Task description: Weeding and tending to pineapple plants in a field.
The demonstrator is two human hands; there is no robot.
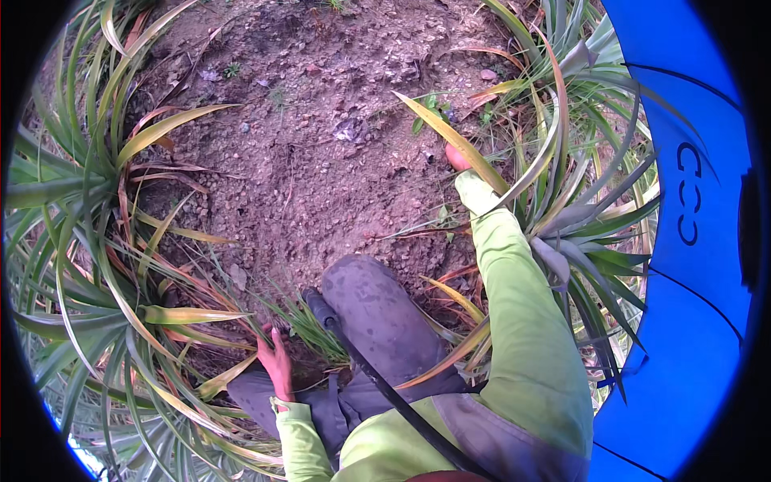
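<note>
My left hand (277, 361) is low in the view, at the base of the long-leaved plants on the left. Its fingers point up beside thin green grass (313, 331); whether they grip a stem cannot be told. At the base of the spiky plant (542, 223) on the right is my right hand (458, 158), mostly hidden behind a yellow leaf (461, 141) and the light green sleeve. Only a reddish part of it shows, close to the soil and some small green weeds (430, 111).
Reddish, stony soil (289, 162) lies between two rows of spiky plants (90, 181). My bent knee (367, 301) rests low in the middle, with a black shaft or tube (385, 385) crossing my lap. A blue panel with dark cords (692, 313) curves along the right edge.
</note>
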